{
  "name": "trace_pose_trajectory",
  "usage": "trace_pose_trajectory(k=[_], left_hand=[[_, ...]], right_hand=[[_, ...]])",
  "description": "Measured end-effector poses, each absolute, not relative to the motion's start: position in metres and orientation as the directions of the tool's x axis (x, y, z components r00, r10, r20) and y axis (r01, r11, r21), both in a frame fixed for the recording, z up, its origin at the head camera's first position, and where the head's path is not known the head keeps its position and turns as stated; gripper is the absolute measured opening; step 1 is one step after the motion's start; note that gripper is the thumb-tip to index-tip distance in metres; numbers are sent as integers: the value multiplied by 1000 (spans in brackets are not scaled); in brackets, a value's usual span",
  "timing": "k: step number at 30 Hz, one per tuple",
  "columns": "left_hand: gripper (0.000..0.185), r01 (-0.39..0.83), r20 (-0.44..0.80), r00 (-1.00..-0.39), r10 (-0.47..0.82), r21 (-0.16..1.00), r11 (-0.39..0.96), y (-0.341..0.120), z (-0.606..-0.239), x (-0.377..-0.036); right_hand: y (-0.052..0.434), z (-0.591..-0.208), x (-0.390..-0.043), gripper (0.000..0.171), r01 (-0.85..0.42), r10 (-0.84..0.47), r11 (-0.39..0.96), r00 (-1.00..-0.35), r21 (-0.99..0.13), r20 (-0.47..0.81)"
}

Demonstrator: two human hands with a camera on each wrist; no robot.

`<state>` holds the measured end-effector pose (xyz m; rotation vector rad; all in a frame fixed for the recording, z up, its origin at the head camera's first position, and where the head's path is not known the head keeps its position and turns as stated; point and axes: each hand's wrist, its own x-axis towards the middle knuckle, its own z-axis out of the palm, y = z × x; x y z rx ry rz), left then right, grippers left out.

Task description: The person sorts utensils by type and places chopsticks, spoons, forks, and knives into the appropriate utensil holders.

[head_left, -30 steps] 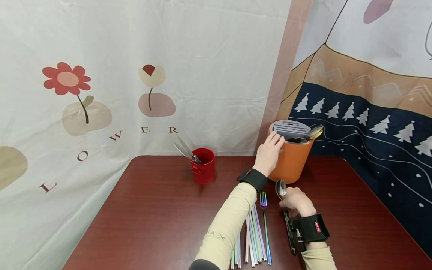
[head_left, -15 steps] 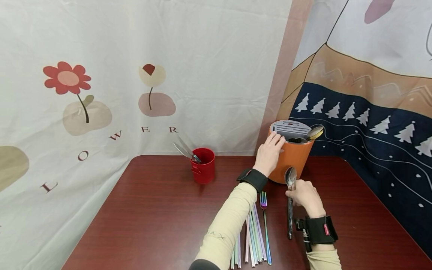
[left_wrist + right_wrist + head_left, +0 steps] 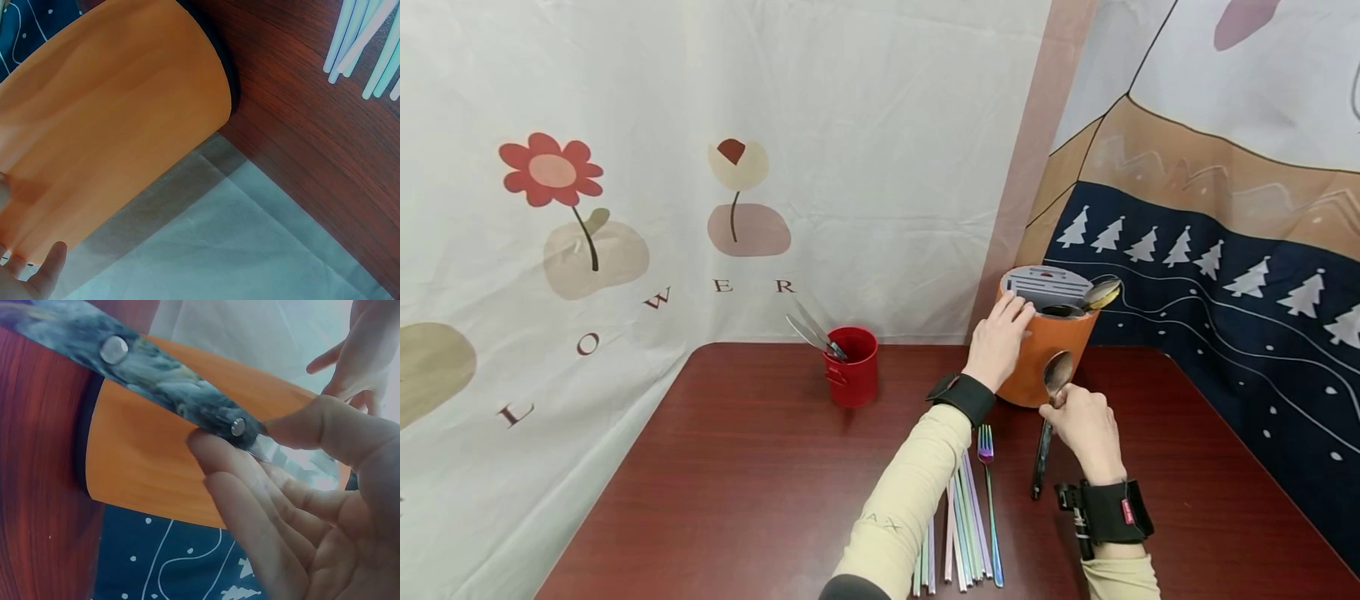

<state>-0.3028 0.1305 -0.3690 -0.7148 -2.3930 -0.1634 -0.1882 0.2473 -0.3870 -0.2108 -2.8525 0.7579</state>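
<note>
My left hand holds the near left rim of an orange utensil holder, which has a grey slotted lid. Beside the lid, a golden spoon leans out over the right rim. In front of the holder, my right hand pinches a spoon close to its neck. The bowl is up and overlaps the orange wall in the head view, with the dark handle slanting down. Seen from the right wrist, the handle is grey marbled with silver rivets, and thumb and fingertips meet where it joins the metal.
A small red bucket at the table's back edge carries a few silver utensils. Several slim pastel sticks lie near the front, partly behind my left sleeve. A rainbow-coloured fork lies to their right. Patterned cloth hangs behind the table.
My right hand has lifted the spoon and carried it forward, closer to the orange holder; its bowl now stands higher and the handle has swung. The left hand has stayed at the rim.
</note>
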Motion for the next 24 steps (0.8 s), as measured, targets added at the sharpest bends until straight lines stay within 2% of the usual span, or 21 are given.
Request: trace_pose_trajectory(k=[9, 17, 24], left_hand=[[39, 532, 611, -648, 456, -67, 844, 130, -367, -303], [40, 524, 589, -668, 456, -63, 849, 130, -367, -302], [40, 522, 591, -665, 455, -67, 850, 130, -368, -302]], right_hand=[[243, -384, -186, 15, 60, 269, 847, -905, -528, 330], [237, -378, -183, 16, 11, 347, 832, -790, -555, 505], [235, -375, -180, 17, -24, 423, 801, -684, -598, 594]])
